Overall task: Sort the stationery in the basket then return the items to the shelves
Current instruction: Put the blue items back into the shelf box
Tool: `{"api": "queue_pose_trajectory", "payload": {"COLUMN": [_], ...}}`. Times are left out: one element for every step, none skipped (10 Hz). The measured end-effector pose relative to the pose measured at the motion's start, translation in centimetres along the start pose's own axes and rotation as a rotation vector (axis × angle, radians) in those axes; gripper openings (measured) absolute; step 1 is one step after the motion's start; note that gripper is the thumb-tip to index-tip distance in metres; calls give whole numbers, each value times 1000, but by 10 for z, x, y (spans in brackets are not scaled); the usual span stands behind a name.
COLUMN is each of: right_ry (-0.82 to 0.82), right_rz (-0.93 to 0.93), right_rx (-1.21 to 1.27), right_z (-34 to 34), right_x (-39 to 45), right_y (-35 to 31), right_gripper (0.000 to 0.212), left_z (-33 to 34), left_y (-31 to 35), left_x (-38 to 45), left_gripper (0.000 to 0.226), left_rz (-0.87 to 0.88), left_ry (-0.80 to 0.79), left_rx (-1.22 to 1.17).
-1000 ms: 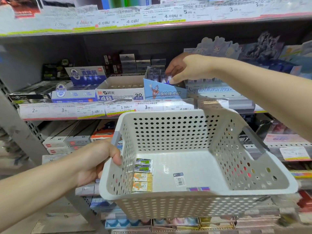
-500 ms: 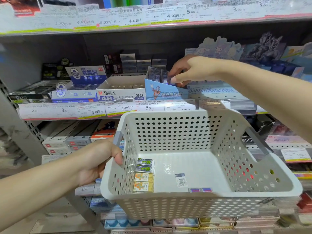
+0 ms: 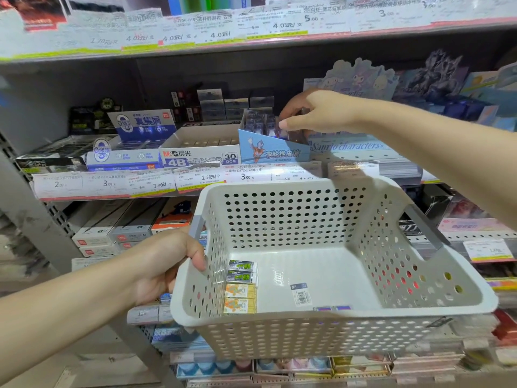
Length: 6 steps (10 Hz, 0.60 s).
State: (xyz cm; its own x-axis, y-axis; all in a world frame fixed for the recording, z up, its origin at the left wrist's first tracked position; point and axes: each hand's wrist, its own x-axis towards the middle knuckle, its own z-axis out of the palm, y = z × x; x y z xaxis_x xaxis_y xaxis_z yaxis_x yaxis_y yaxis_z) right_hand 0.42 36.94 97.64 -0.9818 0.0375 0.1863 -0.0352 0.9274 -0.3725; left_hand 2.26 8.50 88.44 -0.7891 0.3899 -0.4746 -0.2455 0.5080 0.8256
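Head view: the left hand (image 3: 167, 264) grips the rim of the pale perforated plastic basket (image 3: 330, 334), keeping it level near the shelf. Small wrapped erasers (image 3: 240, 287) lie inside, against its left wall. The right hand (image 3: 316, 113), fingers bent together, pinches something small over the blue cardboard display box (image 3: 272, 151), probably to slot it in.

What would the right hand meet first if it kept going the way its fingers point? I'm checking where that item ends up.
Most likely the packs standing in the blue display box: the right hand points left and down, fingertips just above them. Depth is unclear; contact may already exist.
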Motion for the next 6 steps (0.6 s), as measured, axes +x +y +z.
{"api": "queue_pose_trajectory", "payload": {"right_ry": [211,312,53,-365,-840,-1023], "right_rz": [-92,-249,-272,-193,-66,-64], "right_rx": [4,121,31,-56,-253,-483], "right_z": [5,17,34,62,108,140], "right_x": [-7,-30,-55,-72,-83,-96], "right_y": [-1,-9,-21,-22,-13,-4], "right_gripper": [31,12,34,33,19,21], "left_z": [0,-1,-1,1,1,2], "left_y": [0,2,1,-1,-3,-4], "left_x": [-1,-2,-3,-5,-5,-7], "left_gripper": [52,56,61,70,83,62], "left_rz": [-4,-23,-20,-17,-34,-32], "left_ry": [4,8,23,41,34,31], "left_rx": [-1,-2,-12,-22,-47,-76]}}
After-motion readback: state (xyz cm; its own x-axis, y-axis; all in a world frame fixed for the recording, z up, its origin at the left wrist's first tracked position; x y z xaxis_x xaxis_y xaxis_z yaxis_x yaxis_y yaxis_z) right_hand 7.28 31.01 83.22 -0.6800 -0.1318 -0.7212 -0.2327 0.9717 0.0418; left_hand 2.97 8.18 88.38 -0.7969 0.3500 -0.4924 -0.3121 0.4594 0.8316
